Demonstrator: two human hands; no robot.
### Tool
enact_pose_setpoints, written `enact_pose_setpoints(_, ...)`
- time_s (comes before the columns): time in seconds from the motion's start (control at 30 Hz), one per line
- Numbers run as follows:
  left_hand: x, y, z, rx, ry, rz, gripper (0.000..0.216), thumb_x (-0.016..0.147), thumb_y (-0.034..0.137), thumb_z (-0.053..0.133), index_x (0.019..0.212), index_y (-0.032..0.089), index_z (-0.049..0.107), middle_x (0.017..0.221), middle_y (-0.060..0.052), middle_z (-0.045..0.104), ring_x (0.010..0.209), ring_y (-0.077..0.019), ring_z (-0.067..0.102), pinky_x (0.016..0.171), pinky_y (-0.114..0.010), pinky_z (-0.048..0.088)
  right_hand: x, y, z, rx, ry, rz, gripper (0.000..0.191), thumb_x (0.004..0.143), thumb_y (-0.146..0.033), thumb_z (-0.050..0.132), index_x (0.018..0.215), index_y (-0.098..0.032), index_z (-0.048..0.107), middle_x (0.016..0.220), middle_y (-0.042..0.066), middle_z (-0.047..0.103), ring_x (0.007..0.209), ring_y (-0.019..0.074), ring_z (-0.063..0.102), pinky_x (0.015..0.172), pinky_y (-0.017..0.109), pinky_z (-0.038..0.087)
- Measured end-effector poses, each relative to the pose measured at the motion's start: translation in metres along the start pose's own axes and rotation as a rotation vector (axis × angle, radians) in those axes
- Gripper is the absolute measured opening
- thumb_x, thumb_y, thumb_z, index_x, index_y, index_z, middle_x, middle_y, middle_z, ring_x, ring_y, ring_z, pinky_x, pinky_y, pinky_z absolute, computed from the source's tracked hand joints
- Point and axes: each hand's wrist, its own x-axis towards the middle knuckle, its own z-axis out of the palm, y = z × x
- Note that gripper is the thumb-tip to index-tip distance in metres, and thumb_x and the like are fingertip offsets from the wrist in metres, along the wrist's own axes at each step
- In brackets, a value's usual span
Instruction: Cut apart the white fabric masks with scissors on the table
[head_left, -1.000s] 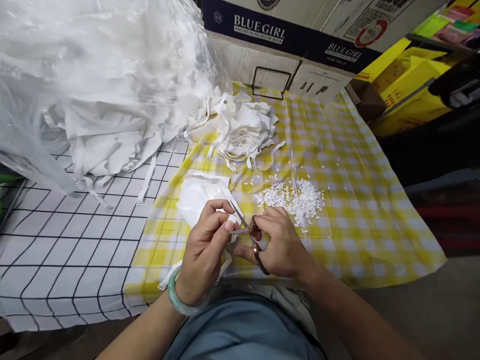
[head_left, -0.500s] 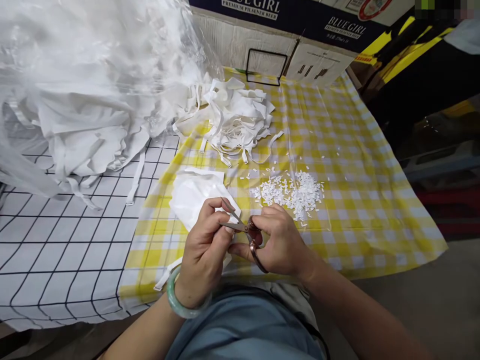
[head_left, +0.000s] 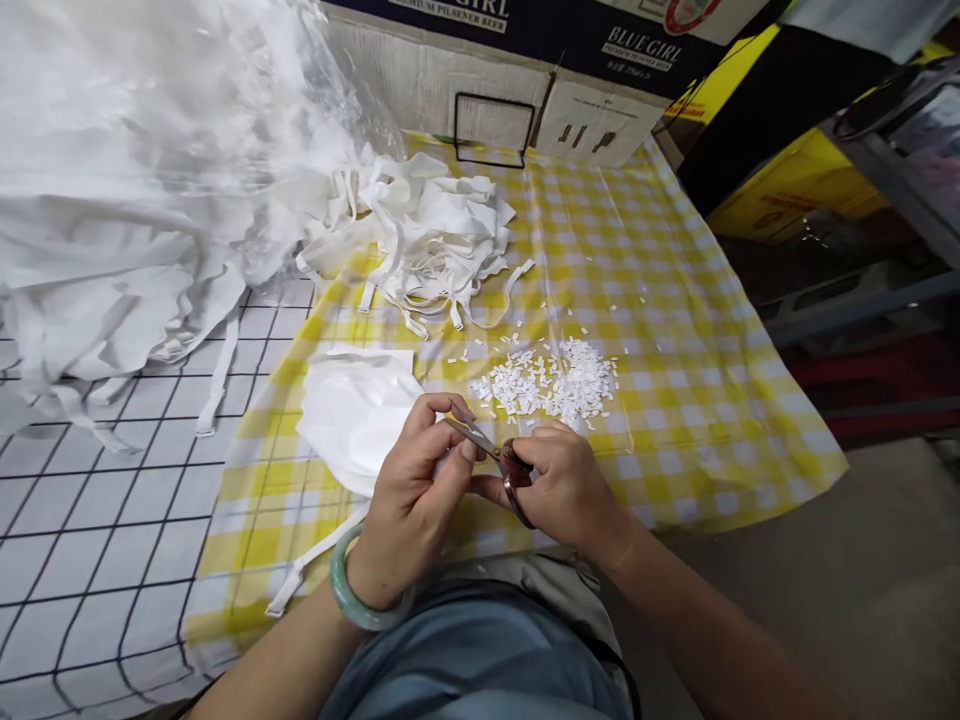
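My left hand [head_left: 411, 500], with a green bangle at the wrist, is closed in a pinch on the white mask [head_left: 352, 410] lying at the near edge of the yellow checked cloth [head_left: 675, 330]. One mask strap [head_left: 315, 560] trails down toward me. My right hand [head_left: 566, 490] grips small scissors [head_left: 495, 455]; the blades point up-left and meet my left fingertips. Just beyond the hands lies a heap of small white clippings [head_left: 551, 378].
A pile of white masks with straps [head_left: 420, 235] lies at the back of the yellow cloth. A big clear bag of white masks [head_left: 135, 170] covers the black-grid white cloth [head_left: 97, 500] on the left. Cardboard boxes [head_left: 525, 70] stand behind; yellow boxes [head_left: 787, 185] sit at right.
The view has shifted, so everything sits further left in frame. The scissor blades look more closed now than a second ago. Both hands keep their hold.
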Motion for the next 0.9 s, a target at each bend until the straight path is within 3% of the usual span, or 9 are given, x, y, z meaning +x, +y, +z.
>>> enact_pose_setpoints(0.13,0.018,-0.003,0.019,0.042,-0.119,0.044,0.023,0.096,0.014,0.047,0.079,0.019,0.062,0.094,-0.005,0.052,0.105,-0.0167,0.049,0.091,-0.027,0.043,-0.009,0.022,-0.005,0.001,0.004,0.147,0.056,0.081,-0.059,0.064,0.047,-0.018,0.045,0.046,-0.003,0.046,0.049,0.0091,0.038,0.059,0.026,0.029)
enact_pose_setpoints(0.23,0.036,-0.003,0.012,0.078,-0.161,0.035,0.022,0.092,0.016,0.050,0.074,0.017,0.063,0.096,-0.006,0.054,0.102,-0.0181,0.054,0.089,-0.029,0.046,-0.004,0.048,-0.015,0.112,0.020,0.375,0.057,0.078,-0.065,0.063,0.049,-0.019,0.045,0.046,-0.004,0.042,0.048,0.0090,0.036,0.053,0.025,0.027)
enact_pose_setpoints(0.37,0.065,0.003,-0.063,0.147,-0.135,-0.167,0.025,0.084,0.018,0.048,0.062,0.013,0.058,0.089,-0.003,0.060,0.085,-0.0171,0.064,0.072,-0.030,0.051,0.014,0.074,-0.035,0.108,0.177,0.523,0.050,0.071,-0.069,0.067,0.071,-0.022,0.051,0.058,-0.005,0.046,0.053,0.0114,0.040,0.053,0.025,0.032)
enact_pose_setpoints(0.43,0.070,0.008,-0.117,0.228,-0.033,-0.241,0.046,0.087,0.006,0.018,0.058,0.006,0.054,0.080,-0.001,0.055,0.092,-0.0160,0.068,0.075,-0.030,0.043,0.025,0.075,-0.040,0.089,0.187,0.470,0.049,0.071,-0.067,0.067,0.085,-0.023,0.052,0.068,-0.004,0.050,0.058,0.0134,0.044,0.058,0.027,0.037)
enact_pose_setpoints(0.5,0.062,0.013,-0.162,0.348,0.091,-0.295,0.037,0.089,0.008,0.033,0.061,0.006,0.057,0.070,0.001,0.054,0.087,-0.0187,0.068,0.072,-0.028,0.045,0.032,0.066,-0.038,0.077,0.184,0.399,0.047,0.072,-0.062,0.069,0.091,-0.023,0.051,0.077,-0.001,0.053,0.065,0.0157,0.048,0.064,0.031,0.041)
enact_pose_setpoints(0.57,0.043,0.014,-0.181,0.460,0.205,-0.307,0.021,0.087,0.015,0.057,0.066,0.012,0.059,0.066,0.002,0.051,0.081,-0.0196,0.066,0.065,-0.024,0.048,0.036,0.052,-0.031,0.079,0.198,0.316,0.042,0.073,-0.054,0.072,0.092,-0.023,0.052,0.083,0.001,0.055,0.071,0.0175,0.050,0.070,0.034,0.043)
enact_pose_setpoints(0.7,-0.002,-0.003,-0.135,0.635,0.270,-0.151,0.025,0.094,0.022,0.050,0.070,0.019,0.052,0.070,0.000,0.050,0.069,-0.0159,0.055,0.061,-0.025,0.044,0.042,0.023,-0.005,0.194,0.125,0.176,0.030,0.076,-0.042,0.071,0.090,-0.022,0.053,0.090,0.004,0.060,0.078,0.0182,0.054,0.075,0.033,0.045)
enact_pose_setpoints(0.8,-0.022,-0.022,-0.074,0.639,0.145,-0.128,0.023,0.083,0.024,0.065,0.066,0.019,0.050,0.069,-0.001,0.051,0.063,-0.0167,0.049,0.061,-0.028,0.040,0.052,0.004,0.013,0.268,-0.001,0.126,0.028,0.078,-0.039,0.071,0.091,-0.021,0.054,0.092,0.004,0.061,0.082,0.0189,0.057,0.077,0.033,0.046)
enact_pose_setpoints(0.9,-0.029,-0.029,-0.046,0.626,0.080,-0.105,0.016,0.087,0.020,0.057,0.071,0.019,0.051,0.077,-0.005,0.055,0.074,-0.0203,0.053,0.071,-0.033,0.044,0.060,-0.010,0.024,0.310,-0.076,0.035,0.023,0.078,-0.031,0.070,0.092,-0.021,0.054,0.093,0.004,0.062,0.087,0.0192,0.058,0.081,0.033,0.047)
